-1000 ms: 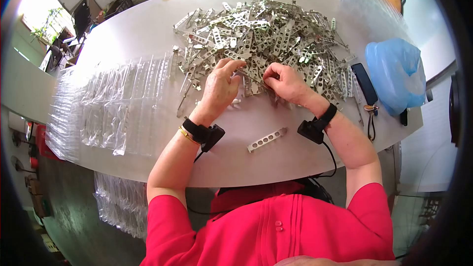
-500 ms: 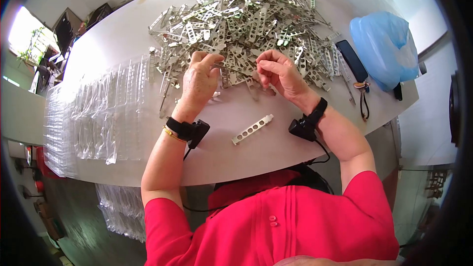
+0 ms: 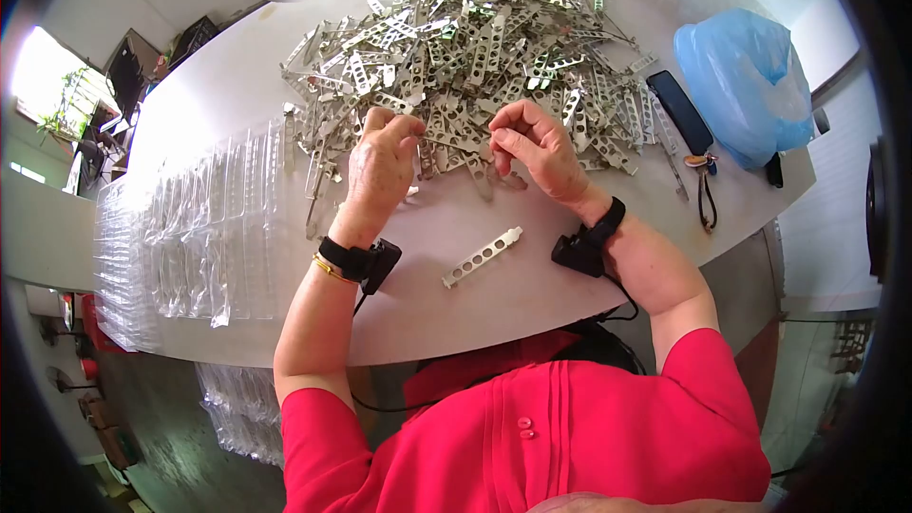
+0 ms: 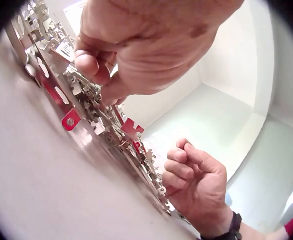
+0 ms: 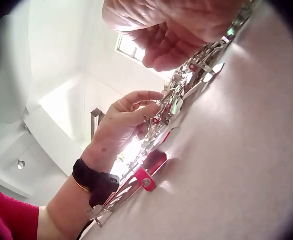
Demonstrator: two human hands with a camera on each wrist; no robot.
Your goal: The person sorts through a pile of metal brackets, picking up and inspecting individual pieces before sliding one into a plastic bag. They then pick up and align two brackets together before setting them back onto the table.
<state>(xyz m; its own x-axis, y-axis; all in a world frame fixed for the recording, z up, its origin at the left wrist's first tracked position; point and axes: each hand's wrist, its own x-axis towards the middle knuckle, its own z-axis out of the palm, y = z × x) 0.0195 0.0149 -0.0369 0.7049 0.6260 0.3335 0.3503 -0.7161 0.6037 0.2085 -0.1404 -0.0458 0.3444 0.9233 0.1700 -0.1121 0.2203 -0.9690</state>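
Note:
A large heap of perforated metal brackets (image 3: 484, 47), thin strips with round holes and tabbed ends, covers the middle of the table. At its near left edge is my left hand (image 3: 378, 171), fingers bent, with thumb and fingertips pinching at a bracket; cannot tell how much of it is lifted, since the hand hides it. My right hand (image 3: 541, 152) hovers by the heap's near edge, its fingers loosely curled and the thumb near the index tip. Nothing shows in this right hand (image 4: 199, 185) in the left wrist view. One separate bracket (image 3: 483, 258) lies in front of both hands.
Stacked clear plastic trays (image 3: 204, 228) occupy the table's left side, with more trays (image 3: 237, 408) below the edge. On the right are a dark case (image 3: 680, 112), a key fob with strap (image 3: 705, 166) and a blue plastic bag (image 3: 736, 85). Camera cables hang from both wrists.
My right hand has lifted from the heap's near edge and turned, its thumb side now showing more. The left hand stays at the heap. The head view has shifted, and the separate bracket still lies there.

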